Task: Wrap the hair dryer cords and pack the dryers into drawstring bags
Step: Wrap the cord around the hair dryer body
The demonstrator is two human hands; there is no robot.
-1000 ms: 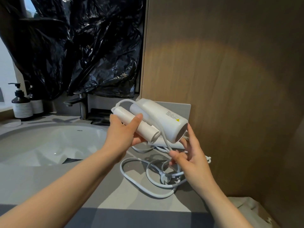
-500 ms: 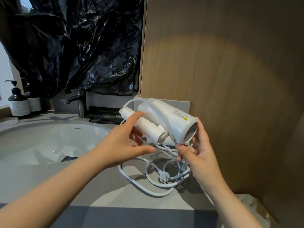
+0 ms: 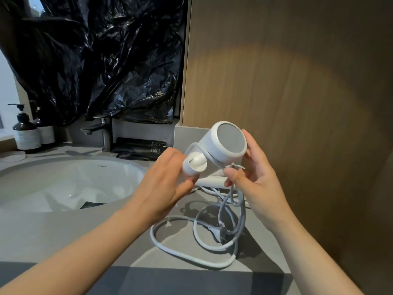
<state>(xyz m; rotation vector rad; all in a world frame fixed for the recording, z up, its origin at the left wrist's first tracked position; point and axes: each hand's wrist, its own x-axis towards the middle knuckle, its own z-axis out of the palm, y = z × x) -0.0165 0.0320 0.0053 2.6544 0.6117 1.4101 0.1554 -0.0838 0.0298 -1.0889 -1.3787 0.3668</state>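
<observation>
A: Starting at the left: gripping what?

B: Curled round the folded handle [image 3: 194,165] of the white hair dryer [image 3: 225,143] with the left hand [image 3: 163,186], up off the grey counter [image 3: 63,235]. Just right of that grip, turning the barrel's grey end face toward the camera, so running the long axis away from the viewer.

A: And further right?

B: Cupping the barrel's far side with the right hand [image 3: 259,184], while pinching a strand of the white cord [image 3: 153,233] under the thumb, just below the barrel. Closed on the cord, then, not slack.

A: And below the grips?

B: Dropping from the right-hand pinch into loose loops on the counter, with the plug [image 3: 214,231] among them. Looped once over the joint between handle and barrel, by the look of it. Probably calls for winding across the dryer's long axis, feeding from the right hand, the nearer one to the slack.

A: Anything hard to read?

B: Plenty. Cannot tell what the white piece [image 3: 212,179] beneath the dryer is, half hidden behind both hands. Cannot see where the cord leaves the handle. No drawstring bag in sight.
</observation>
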